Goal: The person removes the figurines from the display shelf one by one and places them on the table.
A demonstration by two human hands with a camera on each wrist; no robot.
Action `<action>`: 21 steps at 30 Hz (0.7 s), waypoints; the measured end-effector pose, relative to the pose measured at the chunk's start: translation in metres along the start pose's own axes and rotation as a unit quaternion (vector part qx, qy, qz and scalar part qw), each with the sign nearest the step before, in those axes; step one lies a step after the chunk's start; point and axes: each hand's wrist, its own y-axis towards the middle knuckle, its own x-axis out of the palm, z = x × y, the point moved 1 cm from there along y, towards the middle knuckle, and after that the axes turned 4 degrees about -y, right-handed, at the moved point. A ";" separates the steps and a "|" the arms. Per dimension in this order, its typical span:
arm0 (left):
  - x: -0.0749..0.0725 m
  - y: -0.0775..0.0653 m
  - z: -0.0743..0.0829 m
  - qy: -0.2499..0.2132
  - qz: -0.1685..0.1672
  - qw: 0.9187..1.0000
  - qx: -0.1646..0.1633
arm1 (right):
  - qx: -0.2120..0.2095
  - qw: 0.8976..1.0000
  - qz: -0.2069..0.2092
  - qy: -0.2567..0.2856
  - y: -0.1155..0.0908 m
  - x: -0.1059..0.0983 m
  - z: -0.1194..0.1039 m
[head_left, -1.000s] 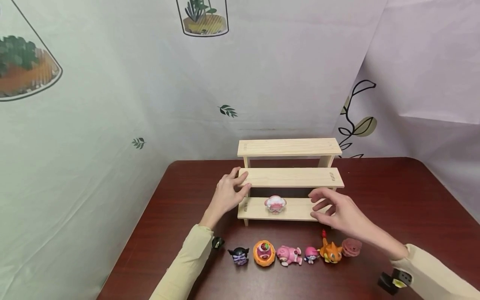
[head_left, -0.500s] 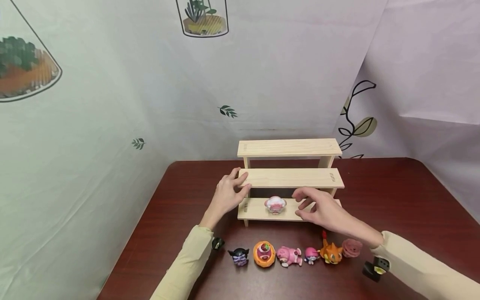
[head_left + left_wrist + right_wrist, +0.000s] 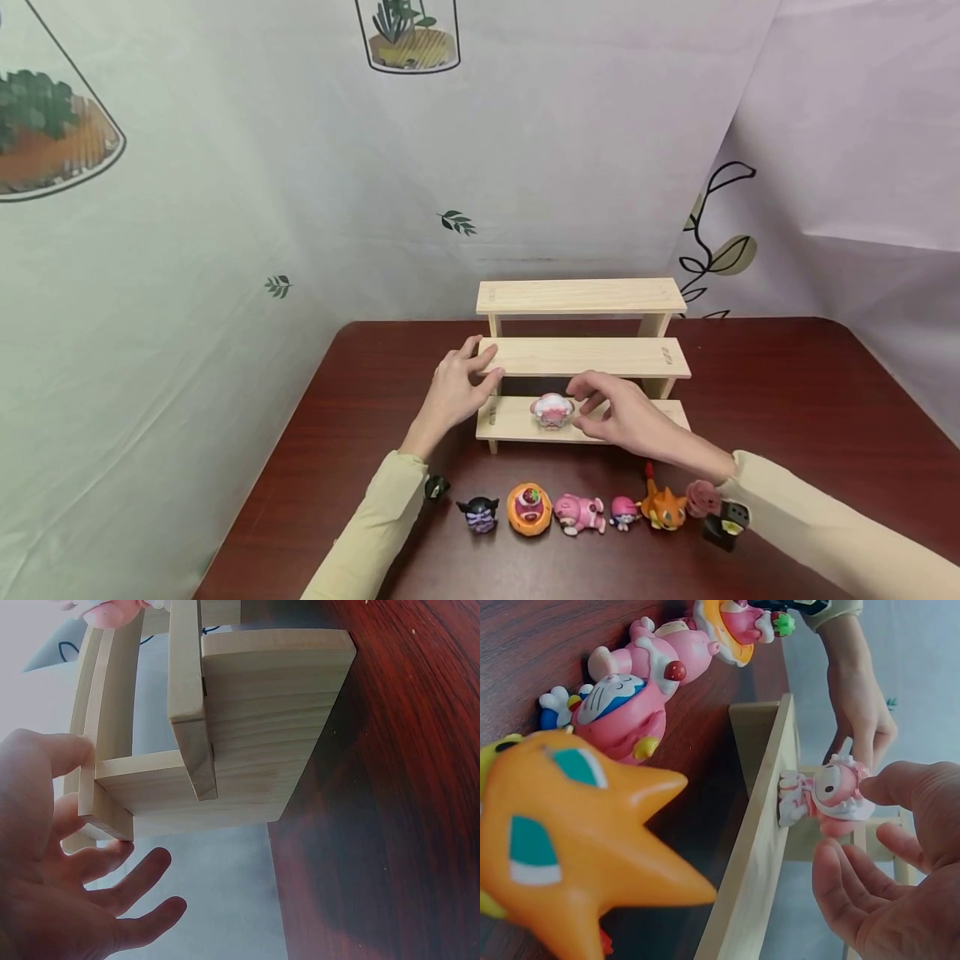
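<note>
A three-tier wooden display shelf (image 3: 585,357) stands on the table. My left hand (image 3: 453,385) grips the left end of its middle board; the left wrist view has the thumb and fingers round that board end (image 3: 109,810). On the lowest board sits a small pink figurine with a white top (image 3: 552,412), upright. Just right of it, my right hand (image 3: 628,417) has its thumb and fingers parted and loosely bent. In the right wrist view one fingertip overlaps the figurine's head (image 3: 836,787); whether it touches I cannot tell.
Along the table (image 3: 360,400) in front lie a black-and-purple figurine (image 3: 480,514), an orange tart-like toy (image 3: 528,509), a pink figurine lying down (image 3: 579,513), a small pink-hooded figurine (image 3: 623,512), an orange dragon-like figurine (image 3: 663,507) and a pink rose (image 3: 702,498). A printed cloth hangs behind.
My right hand has moved left along the lowest board, from its right end to beside the pink-and-white figurine. My left hand has stayed on the middle board's end.
</note>
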 end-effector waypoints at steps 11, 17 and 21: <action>0.000 0.000 0.000 0.004 0.000 1.000 0.001 | -0.003 1.000 0.004 0.006 0.007 0.012 0.003; 0.001 0.000 -0.001 0.006 0.002 1.000 0.004 | -0.015 1.000 0.014 -0.004 0.011 0.018 0.003; 0.001 0.000 -0.001 0.004 0.003 1.000 0.002 | -0.018 1.000 0.018 -0.009 0.013 0.021 0.003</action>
